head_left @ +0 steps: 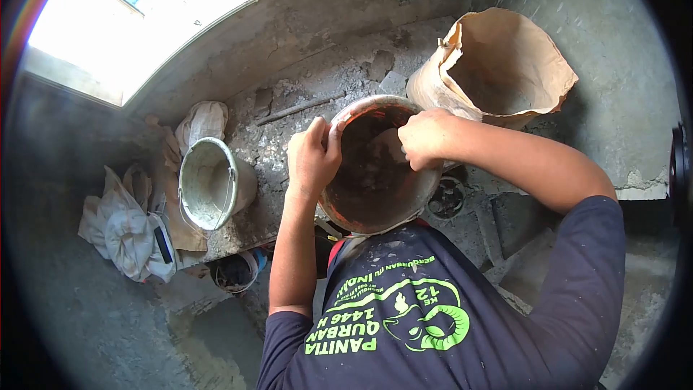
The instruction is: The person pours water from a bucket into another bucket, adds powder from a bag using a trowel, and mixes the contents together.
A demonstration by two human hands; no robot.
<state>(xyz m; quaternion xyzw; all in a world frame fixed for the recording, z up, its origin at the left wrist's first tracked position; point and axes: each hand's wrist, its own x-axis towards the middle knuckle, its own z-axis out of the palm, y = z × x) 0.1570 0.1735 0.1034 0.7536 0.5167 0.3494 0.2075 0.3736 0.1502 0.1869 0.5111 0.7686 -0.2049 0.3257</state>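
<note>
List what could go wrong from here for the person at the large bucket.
The left hand grips the rim of the large bucket, which seems to lean on the shirt; a slip might tip it. The right forearm passes close to the open paper sack, so a wide sweep could knock it.

Shirt, large lettering: "PANITIA QURBAN 1446 H", on the dark shirt (433,296)
Shirt, curved line: "BERQURBAN ITU INDA", last letter unclear
Shirt, number: "KE 12"
Shirt, small line: starts "MUSHOLLA", rest too small to read surely
Lettering color: green, upside down in view
</note>
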